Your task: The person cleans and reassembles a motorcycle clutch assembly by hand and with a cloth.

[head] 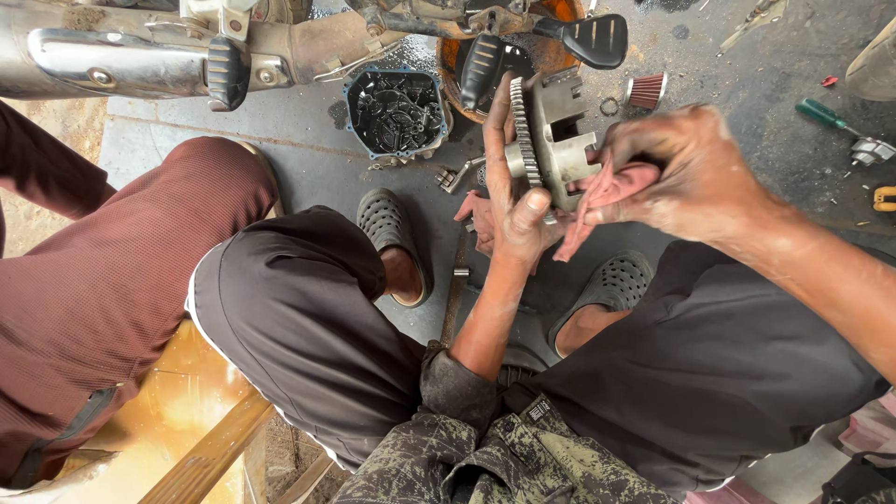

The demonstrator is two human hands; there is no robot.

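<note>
1. Two hands worked one part above the lap: the left hand gripped a toothed gear assembly from behind, palm on its back and thumb hooked under the hub, holding it on edge in mid-air.
2. At its right face, the right hand was clenched on a pink rag and pressed it against the hub. Wiping would go best with the left grip firm and the cloth kept out of the teeth.
3. Below lay the grey floor between two perforated sandals, with a small socket beside the forearm, so lowering room was tight.
4. Farther off sat an open engine cover of dark parts, a small red ribbed filter and a green-handled screwdriver.
5. Farthest, a chrome exhaust and footpegs hemmed the top edge.
</note>
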